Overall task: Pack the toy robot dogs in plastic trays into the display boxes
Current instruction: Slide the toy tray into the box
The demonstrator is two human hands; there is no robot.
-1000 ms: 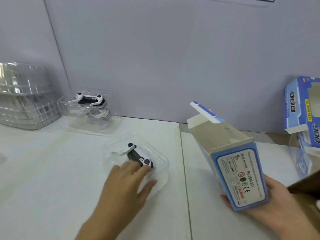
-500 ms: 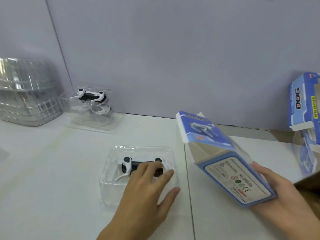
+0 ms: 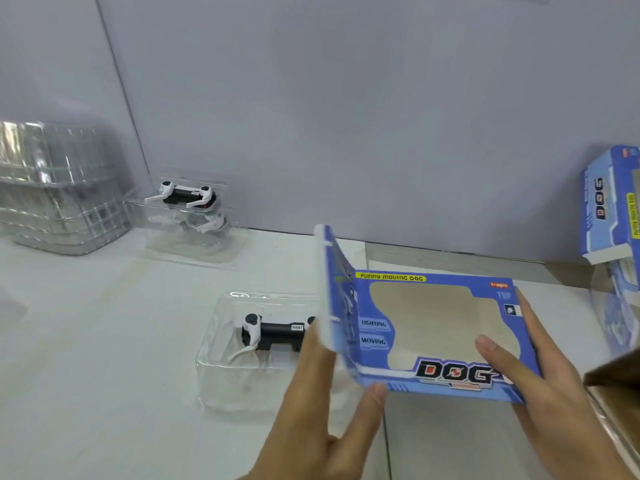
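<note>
The display box (image 3: 433, 336) hides the toy dog's (image 3: 273, 334) head.

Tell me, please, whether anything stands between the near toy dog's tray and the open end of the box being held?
Only the box's own end flap, raised at the tray side of the display box; left hand touches it.

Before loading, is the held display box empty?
Empty: bare cardboard shows through the display box window; the toy dog sits outside in its tray.
</note>
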